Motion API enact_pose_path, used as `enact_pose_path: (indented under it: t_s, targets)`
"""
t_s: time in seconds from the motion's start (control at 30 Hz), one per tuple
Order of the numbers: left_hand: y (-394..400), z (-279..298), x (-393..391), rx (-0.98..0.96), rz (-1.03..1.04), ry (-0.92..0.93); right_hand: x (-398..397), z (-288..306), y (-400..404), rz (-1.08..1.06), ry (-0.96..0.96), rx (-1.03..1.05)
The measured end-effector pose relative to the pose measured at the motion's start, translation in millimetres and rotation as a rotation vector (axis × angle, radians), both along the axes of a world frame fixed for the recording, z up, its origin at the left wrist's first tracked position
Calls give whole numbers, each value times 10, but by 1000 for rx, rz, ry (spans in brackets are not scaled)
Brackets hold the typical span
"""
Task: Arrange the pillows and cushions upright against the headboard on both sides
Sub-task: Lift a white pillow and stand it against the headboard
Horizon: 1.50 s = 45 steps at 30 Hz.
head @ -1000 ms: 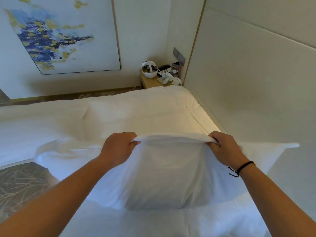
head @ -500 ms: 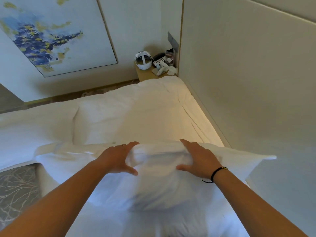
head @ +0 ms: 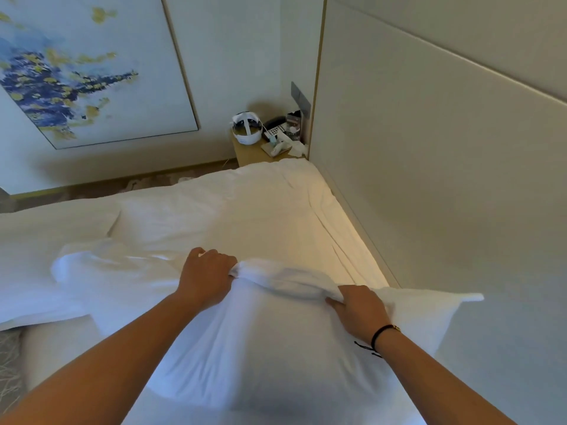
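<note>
Both hands' fingers now clench pillow (head: pixel 276 348) top edge: left hand (head: pixel 205 279), right hand (head: pixel 360 311); earlier flat.

I see pale walls, a framed blue-and-yellow abstract painting (head: pixel 79 69) on the far wall, and a wooden nightstand (head: pixel 250 153) in the corner carrying a white headset (head: pixel 247 131) and a phone (head: pixel 274 127). Patterned carpet (head: pixel 10 363) lower left; warm light along the mattress edge.

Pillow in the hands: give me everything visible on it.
The pillow is plain white, in a soft cloth case with flat flanged edges and loose creases. It stands roughly on edge on the bed, beside the headboard. The left hand grips its bunched top edge; the right hand holds the same edge.
</note>
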State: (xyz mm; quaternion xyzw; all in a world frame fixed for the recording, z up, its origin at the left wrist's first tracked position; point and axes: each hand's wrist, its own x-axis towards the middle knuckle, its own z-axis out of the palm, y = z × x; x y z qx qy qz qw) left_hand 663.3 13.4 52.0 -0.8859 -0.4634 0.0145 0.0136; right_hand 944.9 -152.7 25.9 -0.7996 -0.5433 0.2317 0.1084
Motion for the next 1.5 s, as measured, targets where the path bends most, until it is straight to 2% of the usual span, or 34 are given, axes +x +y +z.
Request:
enact_pose_path:
  t_s: [0.13, 0.23, 0.3, 0.37, 0.47, 0.57, 0.67, 0.73, 0.83, 1.03, 1.2, 1.3, 1.4, 1.5]
  targets:
    - [469, 343, 383, 93, -91, -21, 191, 398, 74, -83, 41, 126]
    - [847, 755, 964, 200, -167, 2, 407, 691, 117, -200, 111, 243]
    - [1045, 973, 1463, 276, -172, 11, 582, 841, 184, -284, 86, 328]
    - [1126, 1043, 1978, 279, -140, -99, 806, 899, 293, -382, 15, 374]
    - [932, 805, 2610, 92, -141, -204, 1233, 781, 448, -543, -70, 279]
    - [462, 162, 2862, -312, -131, -188, 1554, 494, 418, -645, -84, 120]
    - [65, -508, 2824, -671, -105, -115, 1638, 193, 228, -555, -162, 6]
    - [-105, -788, 2817, -740, -95, -94, 1628, 54, 88, -493, -232, 19]
    - [-187, -927, 2921, -725, -57, -134, 1654, -60, -87, -449, -286, 71]
    - [-153, -845, 3150, -712, -12, -191, 1672, -122, -210, -346, -380, 122]
    - [-287, -857, 3012, -704, -57, -249, 1508, -200, -201, -282, -355, 94]
    - [-374, -783, 2737, -742, 47, -452, 1446, -175, -150, -251, -322, 178]
    - [-446, -731, 2236, -689, 179, -547, 1282, -163, -13, -193, -286, 247]
    - [-507, -637, 1635, -637, 394, -655, 942, -181, 183, -75, -140, 251]
